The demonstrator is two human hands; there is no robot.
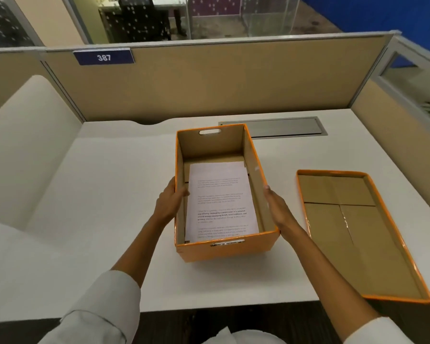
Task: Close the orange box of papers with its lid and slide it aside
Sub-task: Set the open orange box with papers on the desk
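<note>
**On a white desk, two hands hold an open orange box, its lid lying apart**

At the centre of a white desk (109, 194), seen from above by a head-worn camera, stands an orange box (224, 249) with plain brown cardboard inside. It is open at the top. Its long axis runs from six o'clock towards twelve, and a handle slot is cut into each short end. Inside, flat on the bottom, lies a stack of papers (221, 202) printed with paragraphs of text too small to read.

The left hand (169, 203) is at the box's nine o'clock wall, palm against the outside and fingers curled over the rim so their tips touch the edge of the papers. The right hand (276, 207) is at the three o'clock wall, fingers straight and together, pressed flat against the outside. Both hands brace the box between them; neither is closed into a fist. Pale sleeves cover both forearms near the bottom of the view.

The lid (358, 234) lies at three o'clock from the box, apart from it, upside down with its brown inside facing up and its orange rim raised. Its near corner overhangs the desk's front edge.

At twelve o'clock, beyond the box, a grey metal cable hatch (283, 127) is set into the desk. Behind it stands a beige partition (234, 80) bearing a blue plate (104, 57) numbered 387.
</note>
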